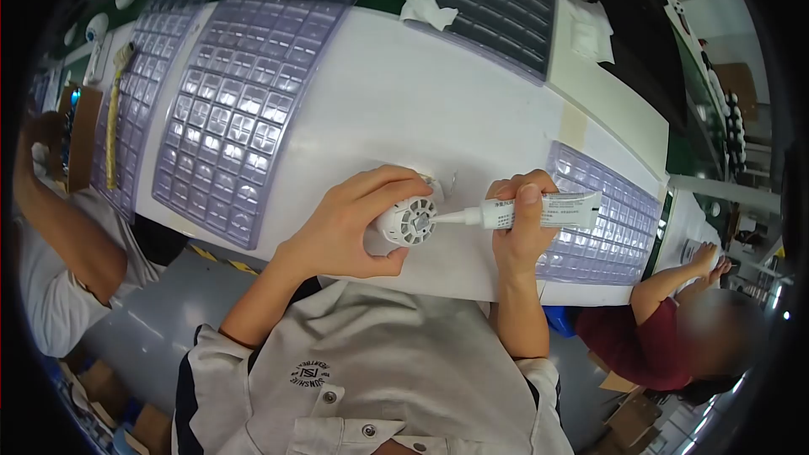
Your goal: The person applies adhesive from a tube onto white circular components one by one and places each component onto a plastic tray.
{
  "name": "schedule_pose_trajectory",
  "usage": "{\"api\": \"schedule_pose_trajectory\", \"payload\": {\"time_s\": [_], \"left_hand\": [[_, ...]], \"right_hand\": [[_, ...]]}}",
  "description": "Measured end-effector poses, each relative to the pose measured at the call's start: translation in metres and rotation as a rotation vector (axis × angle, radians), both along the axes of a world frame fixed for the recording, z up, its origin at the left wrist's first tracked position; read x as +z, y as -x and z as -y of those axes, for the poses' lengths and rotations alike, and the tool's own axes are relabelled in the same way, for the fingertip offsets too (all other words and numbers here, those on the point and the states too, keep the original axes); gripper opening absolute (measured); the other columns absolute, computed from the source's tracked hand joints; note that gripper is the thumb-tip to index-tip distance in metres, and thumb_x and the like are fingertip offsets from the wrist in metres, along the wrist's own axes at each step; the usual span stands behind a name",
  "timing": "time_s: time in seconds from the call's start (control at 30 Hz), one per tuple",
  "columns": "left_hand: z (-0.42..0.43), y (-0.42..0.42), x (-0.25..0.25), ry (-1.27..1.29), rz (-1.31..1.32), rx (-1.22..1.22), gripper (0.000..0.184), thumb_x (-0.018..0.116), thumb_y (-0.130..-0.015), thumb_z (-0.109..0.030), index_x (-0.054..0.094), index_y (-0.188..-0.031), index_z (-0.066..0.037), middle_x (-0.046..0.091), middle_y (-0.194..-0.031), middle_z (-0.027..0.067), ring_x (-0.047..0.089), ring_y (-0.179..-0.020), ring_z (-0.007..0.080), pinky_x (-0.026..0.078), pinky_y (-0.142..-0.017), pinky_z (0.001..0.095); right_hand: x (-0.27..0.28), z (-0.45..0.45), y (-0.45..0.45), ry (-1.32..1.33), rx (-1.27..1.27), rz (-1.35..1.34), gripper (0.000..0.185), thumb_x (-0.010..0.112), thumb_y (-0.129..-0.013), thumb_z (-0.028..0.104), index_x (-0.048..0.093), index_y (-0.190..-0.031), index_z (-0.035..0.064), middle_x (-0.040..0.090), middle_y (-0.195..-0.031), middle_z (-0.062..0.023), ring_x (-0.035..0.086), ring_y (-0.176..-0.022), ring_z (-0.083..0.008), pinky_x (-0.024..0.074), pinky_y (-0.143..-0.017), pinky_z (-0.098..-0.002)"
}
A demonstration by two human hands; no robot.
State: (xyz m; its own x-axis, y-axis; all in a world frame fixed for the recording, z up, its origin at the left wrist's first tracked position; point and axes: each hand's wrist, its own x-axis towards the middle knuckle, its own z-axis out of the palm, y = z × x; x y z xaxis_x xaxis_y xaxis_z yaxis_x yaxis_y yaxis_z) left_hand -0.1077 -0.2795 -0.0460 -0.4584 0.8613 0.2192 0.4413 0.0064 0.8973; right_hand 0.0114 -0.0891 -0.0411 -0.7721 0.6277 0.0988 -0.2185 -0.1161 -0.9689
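Observation:
My left hand [364, 217] is closed around a round white plastic housing [410, 223] with a slotted, fan-like face turned to the right. In my right hand [524, 226] is a white tube with printed text [566, 210], gripped between thumb and fingers. The tube's long tapered nozzle [456, 217] points left, and its tip is at the middle of the slotted face. Whether anything is coming out of the tip is too small to tell. A thin wire [453, 181] shows just beyond the housing.
Clear plastic compartment trays [244, 93] lie at the left, with another tray [602, 211] on the right and a dark one [497, 8] at the back. Crumpled white tissue [427, 7] rests by that back tray. Co-workers sit on both sides, one in a maroon shirt [628, 345].

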Motion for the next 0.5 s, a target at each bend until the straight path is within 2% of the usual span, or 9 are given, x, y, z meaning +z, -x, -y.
{"api": "schedule_pose_trajectory", "payload": {"time_s": [0.17,0.27,0.43,0.5], "left_hand": [[0.0014,0.0017,-0.0033,-0.007,0.026,0.015,0.062,0.073,-0.056,-0.006,0.06,-0.116,-0.003,0.06,-0.116,0.0126,0.063,-0.102,0.0293,0.052,-0.087,0.0353],[0.0013,0.0015,-0.0048,-0.01,0.019,0.019,0.061,0.074,-0.059,-0.01,0.06,-0.119,-0.008,0.059,-0.119,0.0087,0.061,-0.103,0.0285,0.052,-0.084,0.0363],[0.0005,0.0024,-0.0046,-0.009,0.028,0.019,0.062,0.075,-0.059,-0.01,0.06,-0.119,-0.009,0.059,-0.12,0.0087,0.061,-0.103,0.0283,0.052,-0.084,0.0365],[0.0005,0.0025,-0.0048,-0.007,0.014,0.018,0.063,0.074,-0.056,-0.008,0.06,-0.117,-0.005,0.06,-0.118,0.0111,0.062,-0.103,0.029,0.052,-0.085,0.0357]], "right_hand": [[-0.0056,0.0031,0.0012,-0.038,-0.024,0.022,0.033,0.065,-0.092,0.032,0.057,-0.078,0.0042,0.062,-0.069,-0.0056,0.043,-0.048,-0.0041,0.0326,-0.041,-0.0208],[-0.0041,0.0047,0.0022,-0.083,-0.014,0.071,0.033,0.063,-0.093,0.03,0.048,-0.078,0.0049,0.053,-0.066,-0.0057,0.043,-0.049,-0.012,0.0328,-0.045,-0.0274],[-0.0042,0.006,0.004,-0.109,-0.02,0.089,0.035,0.064,-0.093,0.031,0.048,-0.077,0.0044,0.053,-0.065,-0.0057,0.043,-0.048,-0.0121,0.0321,-0.044,-0.027],[-0.004,0.0057,0.0038,-0.11,-0.018,0.095,0.036,0.063,-0.093,0.032,0.048,-0.076,0.0043,0.053,-0.064,-0.0056,0.043,-0.048,-0.0122,0.0319,-0.043,-0.0269]]}}
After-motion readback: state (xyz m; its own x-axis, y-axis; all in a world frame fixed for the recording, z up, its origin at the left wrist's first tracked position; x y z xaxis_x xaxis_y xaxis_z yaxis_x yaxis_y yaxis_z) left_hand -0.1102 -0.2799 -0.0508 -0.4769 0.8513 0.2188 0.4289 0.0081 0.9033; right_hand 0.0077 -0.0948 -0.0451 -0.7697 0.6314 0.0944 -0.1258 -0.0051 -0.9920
